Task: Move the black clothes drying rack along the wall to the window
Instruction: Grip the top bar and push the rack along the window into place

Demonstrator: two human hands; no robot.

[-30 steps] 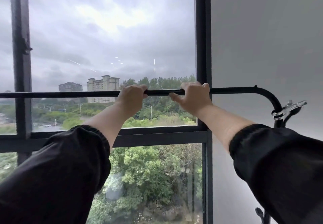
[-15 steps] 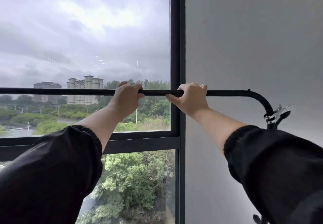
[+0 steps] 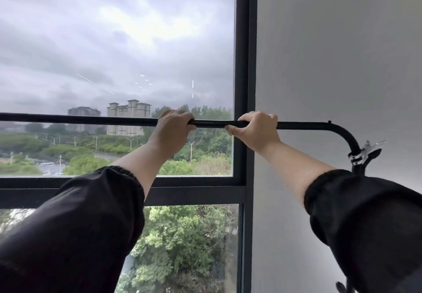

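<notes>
The black clothes drying rack (image 3: 80,119) shows as a thin horizontal top bar crossing the view, bending down at its right end. My left hand (image 3: 173,130) is wrapped over the bar in front of the window glass. My right hand (image 3: 255,130), with a ring on one finger, grips the bar just right of the window's dark frame post. Both arms wear black sleeves that hide the lower part of the rack. The window (image 3: 118,41) fills the left half of the view.
A plain grey wall (image 3: 338,64) takes up the right half. A clear plastic clip (image 3: 365,150) is clamped on the rack's right bend. The window's dark frame post (image 3: 245,64) and crossbar (image 3: 194,187) stand behind the bar.
The window post has shifted between the frames, left and then a little back right. Both hands keep the same grip on the bar.
</notes>
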